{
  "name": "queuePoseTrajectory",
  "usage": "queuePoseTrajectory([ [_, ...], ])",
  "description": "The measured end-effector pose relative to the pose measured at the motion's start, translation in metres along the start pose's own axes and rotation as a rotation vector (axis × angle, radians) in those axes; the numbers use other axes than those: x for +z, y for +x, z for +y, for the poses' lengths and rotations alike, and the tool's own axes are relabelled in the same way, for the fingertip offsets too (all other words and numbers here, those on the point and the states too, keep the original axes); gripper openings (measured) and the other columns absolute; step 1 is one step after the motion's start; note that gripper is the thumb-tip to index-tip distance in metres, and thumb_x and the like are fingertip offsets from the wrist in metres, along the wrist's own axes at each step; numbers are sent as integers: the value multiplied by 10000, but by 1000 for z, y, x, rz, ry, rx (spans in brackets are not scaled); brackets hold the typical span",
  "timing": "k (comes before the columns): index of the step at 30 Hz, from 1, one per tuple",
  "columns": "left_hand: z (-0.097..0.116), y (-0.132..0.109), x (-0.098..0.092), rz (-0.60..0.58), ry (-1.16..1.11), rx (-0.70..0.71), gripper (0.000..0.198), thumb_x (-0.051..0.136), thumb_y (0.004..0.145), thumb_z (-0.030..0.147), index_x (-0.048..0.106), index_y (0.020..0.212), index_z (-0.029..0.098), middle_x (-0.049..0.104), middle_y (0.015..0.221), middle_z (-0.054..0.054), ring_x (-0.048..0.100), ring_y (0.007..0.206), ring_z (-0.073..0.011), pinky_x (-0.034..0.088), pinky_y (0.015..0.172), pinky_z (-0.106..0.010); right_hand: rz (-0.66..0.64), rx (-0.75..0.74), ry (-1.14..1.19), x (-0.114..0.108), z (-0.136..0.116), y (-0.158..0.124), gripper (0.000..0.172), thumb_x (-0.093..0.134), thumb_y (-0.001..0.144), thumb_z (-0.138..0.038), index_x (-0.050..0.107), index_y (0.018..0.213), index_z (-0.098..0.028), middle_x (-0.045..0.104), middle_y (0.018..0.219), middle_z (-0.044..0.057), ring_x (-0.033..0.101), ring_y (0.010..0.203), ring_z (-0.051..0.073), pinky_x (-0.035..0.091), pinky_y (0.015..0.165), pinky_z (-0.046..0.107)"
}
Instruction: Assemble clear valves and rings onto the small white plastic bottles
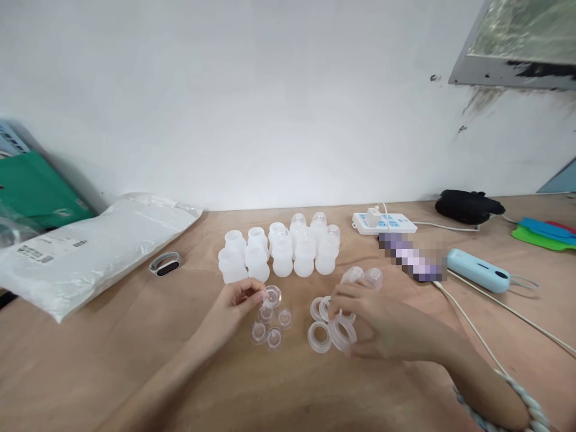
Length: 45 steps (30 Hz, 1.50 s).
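In the head view, the left hand (243,297) pinches a clear, round, flanged teat (273,296) between its fingers; similar teats (274,339) lie just below. The right hand (366,312), blurred, has its fingers around a translucent white plastic ring (335,337), partly covering other rings (320,348) to their left and clear domed caps (374,277) behind. Beyond both, frosted white bottles (282,262) crowd the brown worktop (288,396). Right of the right fingers, pixelation masks a purple object (410,257).
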State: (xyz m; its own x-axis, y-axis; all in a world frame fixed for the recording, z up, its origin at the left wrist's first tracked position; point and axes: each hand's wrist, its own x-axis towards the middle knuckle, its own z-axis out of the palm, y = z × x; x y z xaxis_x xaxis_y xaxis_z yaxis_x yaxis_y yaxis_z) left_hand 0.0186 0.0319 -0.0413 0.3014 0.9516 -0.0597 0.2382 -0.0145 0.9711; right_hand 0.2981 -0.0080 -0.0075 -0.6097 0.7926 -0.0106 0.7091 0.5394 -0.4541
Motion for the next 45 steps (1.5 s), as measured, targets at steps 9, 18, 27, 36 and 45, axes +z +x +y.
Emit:
queuePoseTrajectory([
  [9, -3, -7, 10, -44, 469, 93, 284, 565, 856, 384, 654, 647, 214, 563, 791, -27, 540, 801, -233, 414, 706, -338, 9, -104, -348, 25, 4, -2, 294, 626, 674, -47, 622, 929, -193, 659, 961, 67, 620, 845, 265, 497, 770, 419],
  [18, -7, -8, 2, 3, 731, 265, 275, 531, 896, 299, 695, 685, 236, 526, 891, -46, 491, 885, -267, 431, 827, -453, -21, -82, -311, 21, -3, 3, 365, 594, 719, -18, 615, 1041, -187, 662, 991, 62, 615, 826, 232, 484, 750, 380],
  [27, -11, -7, -3, 144, 933, 482, 275, 463, 961, 265, 699, 819, 264, 530, 997, -61, 471, 902, -263, 409, 776, -421, -73, -48, -264, 17, -5, 4, 367, 657, 744, -69, 622, 1093, -177, 654, 1021, 70, 609, 884, 256, 480, 784, 406],
  [36, -14, -4, -2, 137, 1090, 603, 265, 518, 926, 135, 736, 936, 285, 544, 1072, -63, 495, 956, -266, 387, 768, -398, -98, -7, -221, 14, -6, 5, 284, 716, 756, -105, 615, 1013, -175, 641, 1029, 62, 600, 898, 246, 470, 791, 384],
  [45, 17, 14, -1, 247, 1121, 702, 206, 496, 969, 165, 696, 939, 203, 655, 979, -63, 549, 890, -254, 361, 757, -389, 1, 10, -222, 11, -8, 8, 168, 695, 809, -78, 586, 881, -184, 635, 925, 23, 594, 787, 196, 434, 714, 322],
])
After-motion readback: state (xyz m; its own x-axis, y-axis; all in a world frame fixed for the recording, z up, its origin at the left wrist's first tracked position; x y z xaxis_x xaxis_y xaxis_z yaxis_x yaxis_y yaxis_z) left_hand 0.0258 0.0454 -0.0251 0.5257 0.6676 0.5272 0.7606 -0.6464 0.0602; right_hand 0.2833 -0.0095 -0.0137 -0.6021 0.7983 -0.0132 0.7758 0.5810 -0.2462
